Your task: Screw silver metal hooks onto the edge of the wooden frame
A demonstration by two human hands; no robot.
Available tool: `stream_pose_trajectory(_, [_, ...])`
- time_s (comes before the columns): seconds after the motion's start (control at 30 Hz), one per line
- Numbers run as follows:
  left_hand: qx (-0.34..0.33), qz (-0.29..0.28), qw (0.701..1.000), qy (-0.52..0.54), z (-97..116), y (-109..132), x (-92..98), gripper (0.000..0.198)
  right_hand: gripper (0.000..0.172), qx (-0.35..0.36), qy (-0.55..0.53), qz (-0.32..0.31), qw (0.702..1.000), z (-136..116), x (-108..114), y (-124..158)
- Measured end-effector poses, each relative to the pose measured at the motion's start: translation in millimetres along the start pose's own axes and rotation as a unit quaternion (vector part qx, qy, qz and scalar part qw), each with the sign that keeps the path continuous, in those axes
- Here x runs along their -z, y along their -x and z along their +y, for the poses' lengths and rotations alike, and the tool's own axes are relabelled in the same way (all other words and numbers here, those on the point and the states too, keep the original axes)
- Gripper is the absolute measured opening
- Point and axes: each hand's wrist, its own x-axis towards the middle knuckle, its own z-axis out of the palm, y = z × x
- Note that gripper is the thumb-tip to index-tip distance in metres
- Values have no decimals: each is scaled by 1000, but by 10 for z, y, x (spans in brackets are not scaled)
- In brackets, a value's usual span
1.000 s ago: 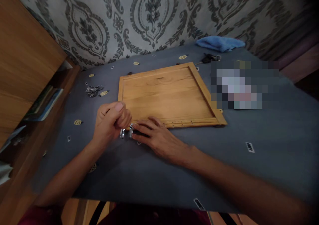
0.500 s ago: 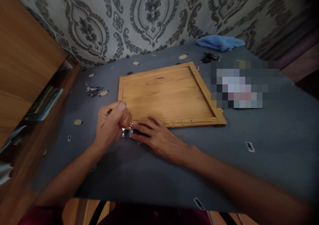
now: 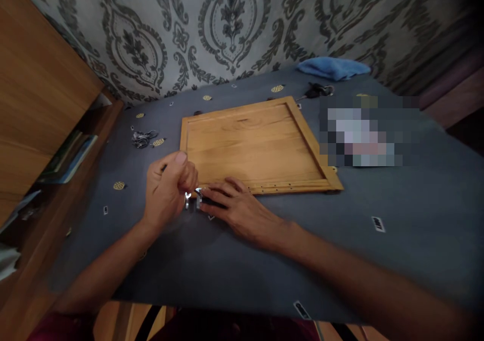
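A framed wooden panel [image 3: 253, 144] lies flat on a table with a dark grey cloth [image 3: 397, 240]. At the panel's near left corner sit small shiny metal fittings [image 3: 192, 199]. My left hand [image 3: 168, 190] is closed in a fist just left of them, thumb on top, gripping something thin and dark that I cannot make out. My right hand [image 3: 236, 207] lies with fingers stretched flat on the near edge of the panel, fingertips pressing on the metal fittings.
A bunch of metal pieces [image 3: 141, 138] lies at the left of the cloth. A blue rag [image 3: 333, 68] and dark keys [image 3: 315, 90] lie at the back right. A blurred patch is right of the panel. A wooden shelf with books [image 3: 64, 157] stands at left.
My left fist has shifted very slightly down and turned a little at the fittings. My right hand has stayed where it was.
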Motion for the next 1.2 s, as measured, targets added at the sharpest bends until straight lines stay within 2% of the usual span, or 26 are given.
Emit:
stream_pose_trajectory(0.2, [-9, 16, 1000, 2, 149, -20, 19, 68, 36, 6, 1, -4, 1000, -2, 20, 2])
stream_pose_trajectory(0.5, [18, 14, 1000, 8, -7, 0, 77, 67, 35, -4, 11, -16, 1000, -15, 26, -13])
stream_pose_trajectory(0.73, [11, 21, 1000, 9, 8, 18, 68, 68, 35, -4, 12, -16, 1000, -1, 12, 3])
stream_pose_trajectory(1.2, [9, -15, 1000, 5, -32, 34, 73, 68, 35, -2, 15, -6, 1000, 0, -16, 20])
